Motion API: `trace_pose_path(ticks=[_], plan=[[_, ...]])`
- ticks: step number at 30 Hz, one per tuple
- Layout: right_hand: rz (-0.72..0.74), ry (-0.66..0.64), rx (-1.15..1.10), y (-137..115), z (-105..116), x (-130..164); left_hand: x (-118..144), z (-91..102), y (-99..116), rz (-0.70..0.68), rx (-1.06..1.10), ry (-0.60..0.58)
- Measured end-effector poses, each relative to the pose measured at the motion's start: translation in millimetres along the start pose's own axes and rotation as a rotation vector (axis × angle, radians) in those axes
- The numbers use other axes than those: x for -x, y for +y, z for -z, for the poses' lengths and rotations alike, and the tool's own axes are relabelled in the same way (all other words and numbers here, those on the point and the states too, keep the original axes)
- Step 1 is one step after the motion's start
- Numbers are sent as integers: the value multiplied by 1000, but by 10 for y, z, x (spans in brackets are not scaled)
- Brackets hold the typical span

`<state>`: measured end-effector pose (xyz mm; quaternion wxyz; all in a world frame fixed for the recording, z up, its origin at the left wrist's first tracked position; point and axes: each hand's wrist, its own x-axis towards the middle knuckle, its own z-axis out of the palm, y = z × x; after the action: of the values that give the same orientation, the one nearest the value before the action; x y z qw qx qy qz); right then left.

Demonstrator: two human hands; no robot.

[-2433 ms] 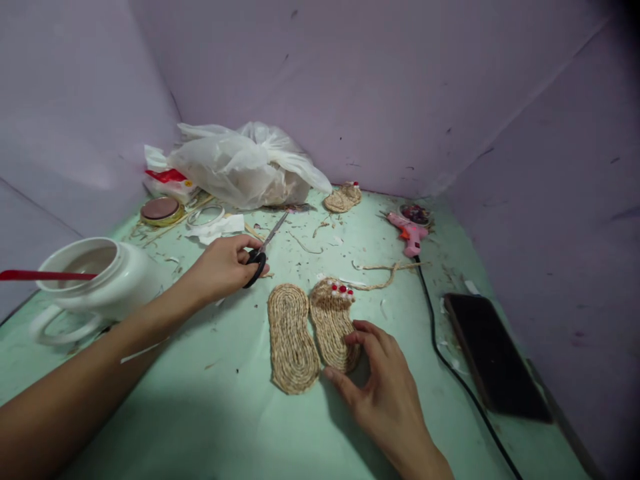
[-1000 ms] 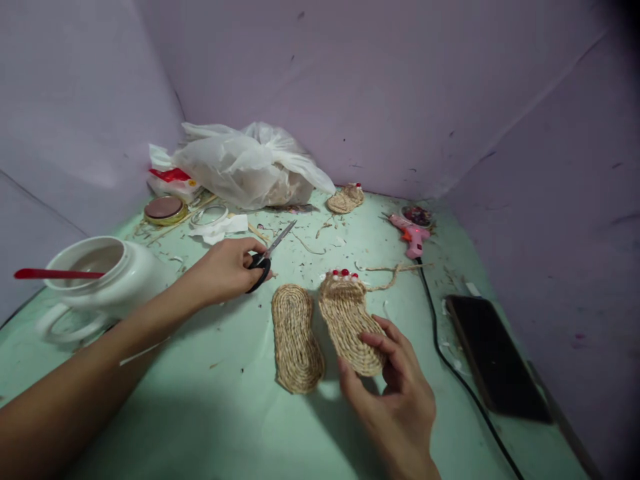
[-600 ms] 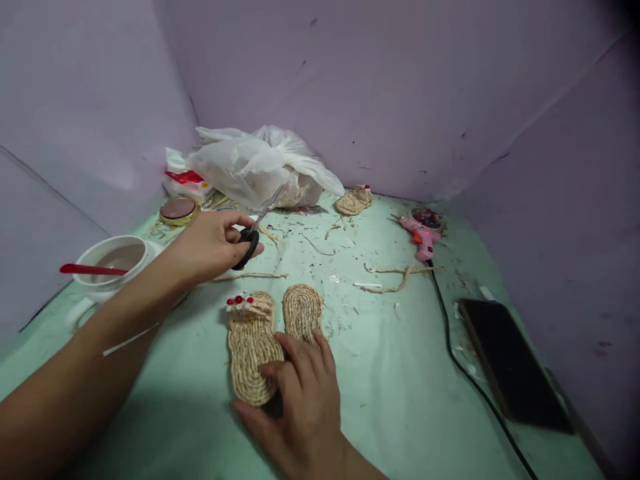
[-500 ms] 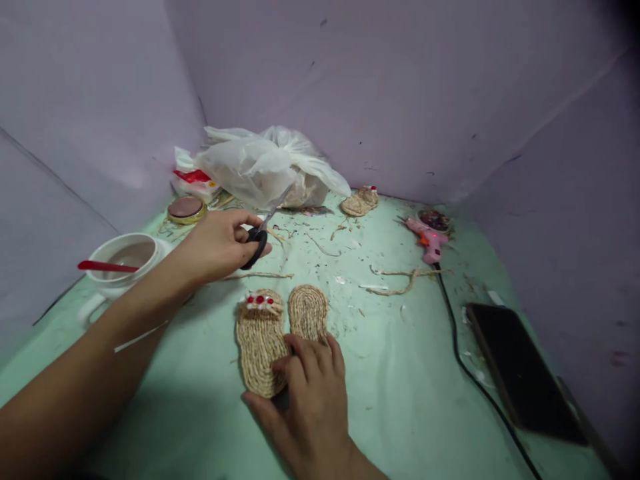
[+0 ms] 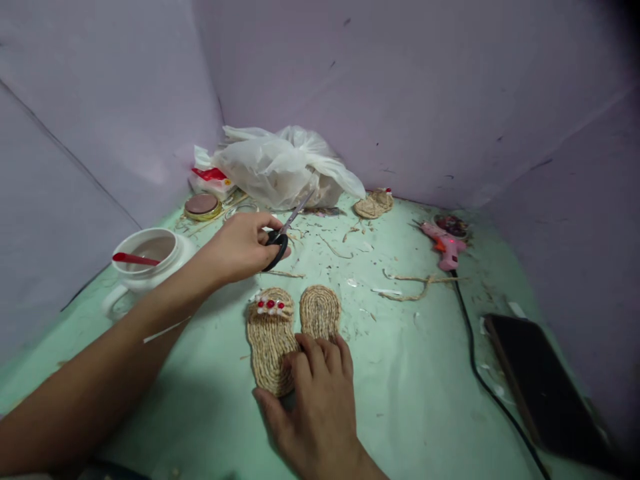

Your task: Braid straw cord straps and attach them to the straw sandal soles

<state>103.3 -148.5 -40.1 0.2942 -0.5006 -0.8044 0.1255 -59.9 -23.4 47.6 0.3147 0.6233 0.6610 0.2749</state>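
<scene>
My left hand is closed on a pair of scissors by its black handles, and the blades point up and away over the table. Below it lies a small woven rope slipper with red and white beads across its strap. To its right is a plain woven sole without a strap. My right hand rests with its fingers apart over the lower ends of both. Its thumb is by the slipper's heel, and its fingers cover the lower part of the plain sole.
A white mug with a red-handled utensil stands left. At the back are a plastic bag, a round tin and another beaded slipper. Right lie a pink glue gun with a black cord, rope pieces and a phone.
The whole view has shifted slightly, so things appear further right. My left hand still holds the scissors and my right hand stays over the slipper and the sole.
</scene>
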Motion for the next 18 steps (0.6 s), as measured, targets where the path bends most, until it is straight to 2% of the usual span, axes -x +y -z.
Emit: trace_pose_path(ticks=[5, 9, 11, 13, 16, 18], plan=[[61, 158, -31, -25, 14, -17, -3, -4, -1, 24, 18, -14], [88, 260, 32, 155, 239, -86, -17, 14, -15, 13, 31, -36], [64, 279, 127, 406, 427, -194, -35, 15, -21, 19, 18, -48], [-47, 362, 188, 750, 627, -379, -57, 1, -33, 26, -3, -62], [-356, 448, 275, 1318, 851, -777, -85, -49, -77, 16, -53, -81], [-512, 467, 322, 1644, 910, -1061, -93, -94, -119, 10, -74, -102]])
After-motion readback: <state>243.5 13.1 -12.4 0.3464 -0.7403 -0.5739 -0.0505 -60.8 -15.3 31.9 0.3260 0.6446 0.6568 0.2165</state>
